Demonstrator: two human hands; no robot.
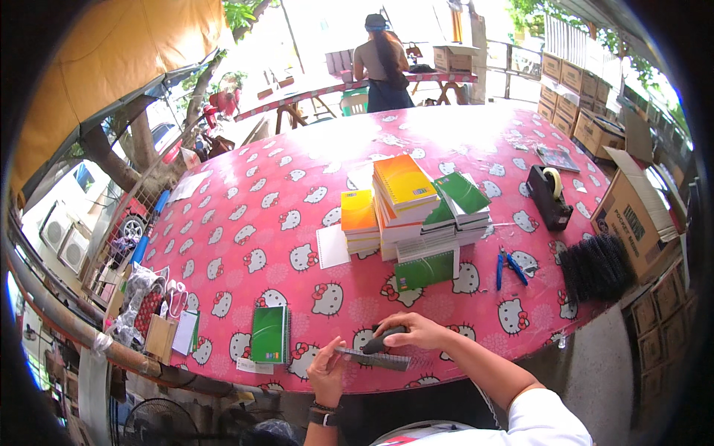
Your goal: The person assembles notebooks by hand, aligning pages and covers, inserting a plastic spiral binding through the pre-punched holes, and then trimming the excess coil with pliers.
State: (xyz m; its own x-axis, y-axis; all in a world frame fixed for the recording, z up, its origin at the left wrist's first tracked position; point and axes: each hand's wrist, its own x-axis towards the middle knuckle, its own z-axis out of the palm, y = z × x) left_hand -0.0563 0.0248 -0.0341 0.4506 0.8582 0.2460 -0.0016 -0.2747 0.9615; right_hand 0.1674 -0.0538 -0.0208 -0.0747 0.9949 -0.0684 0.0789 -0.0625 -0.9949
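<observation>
Head view, lower centre of the frame: the right hand (413,331) is curled around a dark handheld tool (384,340), fingers pressed together over its body, and holds it down on a thin grey spiral-edged strip (374,359) that lies flat near the bottom edge of the pink cartoon-cat-patterned tablecloth (245,215); just what the strip is cannot be told. The left hand (327,372) pinches the strip's left end between thumb and fingers. The strip looks light, narrow and somewhat flexible, likely to slide on the smooth cloth, so it is best held at its ends and pressed flat, as both hands do; the tool looks rigid and small enough for one fist. Just to the left, in the lower left-centre, lies a green spiral-bound notebook (269,334), closed and apart from the hands. Further up, in the middle of the frame, stands a stack of notebooks with orange, yellow and green covers (405,212), with another green notebook (425,270) leaning at its foot and a white sheet (332,246) beside it. To the right lie blue pens (509,267), a black tape dispenser (549,195) and a bundle of black spiral bindings (595,266) by the table edge. Brown cardboard boxes (632,215) line the right of the frame. At the top centre a person (383,63) stands at another table, back turned
</observation>
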